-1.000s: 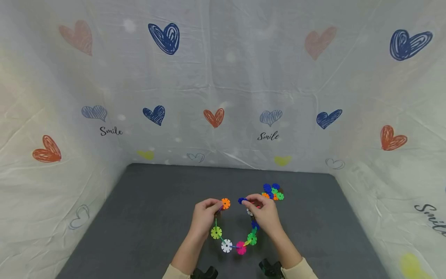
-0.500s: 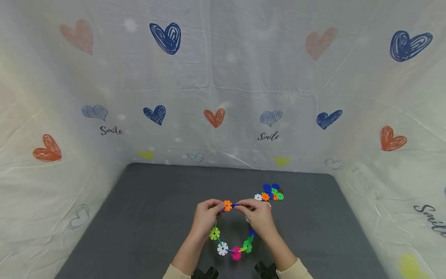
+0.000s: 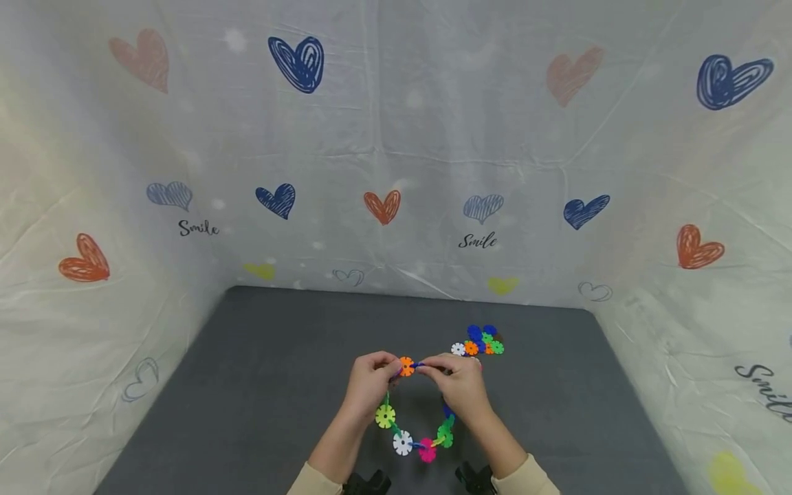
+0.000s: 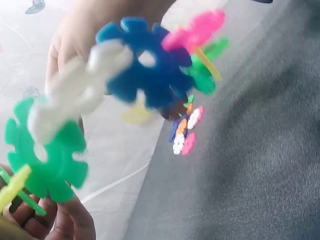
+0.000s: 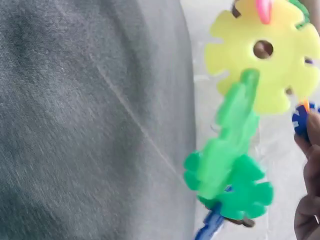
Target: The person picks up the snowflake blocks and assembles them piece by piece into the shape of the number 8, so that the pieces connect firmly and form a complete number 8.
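A chain of notched plastic snowflake discs hangs in a loop between the hands in the head view, with a lime disc (image 3: 385, 416), a white disc (image 3: 403, 443) and a pink disc (image 3: 427, 450) low on it. My left hand (image 3: 369, 385) pinches the chain's left end beside an orange disc (image 3: 406, 366). From the right, my right hand (image 3: 460, 385) pinches a blue disc (image 3: 419, 365) edge-on against the orange one; how deep their slots engage is too small to tell. The right wrist view shows the blue disc (image 5: 301, 120) between fingertips, behind a large yellow disc (image 5: 262, 52).
Loose snowflake discs (image 3: 485, 338) in blue, green, orange and white lie on the dark grey table (image 3: 278, 385) beyond my right hand. Two black objects (image 3: 368, 483) sit by the wrists at the near edge. A pale curtain (image 3: 427, 144) with printed hearts encloses the table.
My right hand has moved left, bringing the blue disc from apart to against the orange disc. The loop has narrowed, and a loose white disc has come into sight behind the right hand.
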Available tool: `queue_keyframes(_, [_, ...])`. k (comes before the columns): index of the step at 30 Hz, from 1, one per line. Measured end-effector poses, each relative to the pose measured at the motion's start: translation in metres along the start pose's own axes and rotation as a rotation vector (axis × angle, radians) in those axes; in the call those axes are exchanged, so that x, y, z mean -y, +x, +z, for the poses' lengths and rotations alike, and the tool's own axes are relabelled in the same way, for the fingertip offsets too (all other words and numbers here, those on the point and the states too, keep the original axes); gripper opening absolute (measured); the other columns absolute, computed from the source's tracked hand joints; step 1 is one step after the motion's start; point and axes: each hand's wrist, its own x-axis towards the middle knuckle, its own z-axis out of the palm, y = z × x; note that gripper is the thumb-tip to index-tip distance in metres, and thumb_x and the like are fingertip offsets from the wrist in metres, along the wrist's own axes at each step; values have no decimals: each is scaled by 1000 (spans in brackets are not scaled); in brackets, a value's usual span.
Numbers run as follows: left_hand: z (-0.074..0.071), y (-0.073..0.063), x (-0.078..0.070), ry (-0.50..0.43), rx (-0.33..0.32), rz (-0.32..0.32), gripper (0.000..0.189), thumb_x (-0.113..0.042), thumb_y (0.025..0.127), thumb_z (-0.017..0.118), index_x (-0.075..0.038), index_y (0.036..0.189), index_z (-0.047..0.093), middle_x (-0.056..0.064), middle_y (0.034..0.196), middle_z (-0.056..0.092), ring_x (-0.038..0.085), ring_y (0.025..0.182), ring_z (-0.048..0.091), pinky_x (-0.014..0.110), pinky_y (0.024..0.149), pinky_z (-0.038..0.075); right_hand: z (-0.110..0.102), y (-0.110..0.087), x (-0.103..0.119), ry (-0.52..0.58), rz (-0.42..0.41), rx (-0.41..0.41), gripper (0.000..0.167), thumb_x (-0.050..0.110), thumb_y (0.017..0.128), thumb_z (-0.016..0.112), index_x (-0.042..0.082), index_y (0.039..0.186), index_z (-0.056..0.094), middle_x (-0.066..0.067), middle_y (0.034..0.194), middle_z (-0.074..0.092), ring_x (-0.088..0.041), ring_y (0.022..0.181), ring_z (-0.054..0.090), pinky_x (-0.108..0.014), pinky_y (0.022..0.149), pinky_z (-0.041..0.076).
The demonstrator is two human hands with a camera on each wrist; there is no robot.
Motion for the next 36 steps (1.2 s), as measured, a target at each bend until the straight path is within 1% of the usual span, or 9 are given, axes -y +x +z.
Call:
queue_keyframes(5, [3, -2, -2, 15, -3, -8, 19, -14, 100, 62, -1, 89, 71, 9, 81, 62, 21, 70, 59, 40, 71, 55, -1, 1, -2, -37, -13, 15, 7, 21, 83, 82, 15, 85, 82, 6, 82, 77, -4, 58, 60, -21, 51, 50])
queue_keyframes(9, [2, -2, -2, 37, 67, 4, 23, -16, 100, 60, 0, 89, 73, 8, 78, 64, 18, 67, 60, 35, 66, 54, -5, 4, -2, -33, 45, 61, 11, 27, 84, 80, 16, 86, 82, 8, 83, 77, -6, 58, 60, -22, 51, 49])
queue_keyframes(13, [-1, -3, -1, 68, 150, 18, 29, -24, 99, 64, 1, 88, 74, 6, 72, 64, 16, 60, 56, 39, 60, 54, -11, 7, -2, -30, 81, 139, 12, 30, 86, 78, 19, 88, 81, 8, 84, 77, -12, 57, 60, -23, 51, 48])
queue_keyframes(17, [-4, -4, 1, 50, 170, 8, 31, -27, 99, 64, 1, 91, 75, 6, 74, 66, 16, 60, 55, 40, 58, 54, -21, 10, -5, -42, 95, 210, 10, 24, 90, 76, 25, 99, 80, 7, 96, 77, -11, 71, 66, -24, 62, 54])
queue_keyframes(22, [-13, -1, 4, -38, 161, -22, 28, -25, 99, 65, 1, 99, 74, 10, 80, 69, 17, 68, 63, 33, 63, 53, -45, 16, -22, -62, 194, 104, 18, 20, 93, 74, 22, 110, 77, 2, 103, 76, -13, 79, 65, -25, 62, 54])
queue_keyframes(25, [-20, 2, 5, -77, 139, -17, 27, -23, 99, 65, 3, 101, 73, 12, 84, 71, 17, 72, 65, 31, 66, 52, -53, 19, -41, -126, 272, 22, 18, 17, 92, 75, 14, 110, 77, -3, 101, 76, -18, 80, 66, -25, 61, 53])
queue_keyframes(28, [-26, 4, 7, -83, 105, -17, 27, -24, 99, 65, 2, 100, 73, 12, 85, 71, 17, 74, 64, 31, 67, 52, -50, 17, -61, -225, 358, -2, 21, 17, 91, 77, 8, 109, 77, -6, 99, 76, -21, 83, 69, -28, 63, 54])
queue_keyframes(31, [-27, 6, 9, -87, 90, -24, 27, -25, 98, 66, 1, 99, 74, 12, 86, 72, 17, 76, 65, 31, 69, 52, -41, 14, -78, -342, 438, 35, 23, 23, 90, 78, 9, 107, 78, -4, 93, 75, -20, 80, 68, -32, 62, 53])
queue_keyframes(36, [-24, 7, 9, -110, 102, -28, 26, -25, 98, 67, 1, 98, 74, 15, 89, 72, 17, 77, 65, 31, 70, 52, -26, 10, -93, -494, 481, 144, 25, 29, 86, 82, 14, 106, 78, 0, 82, 67, -17, 71, 59, -34, 58, 47])
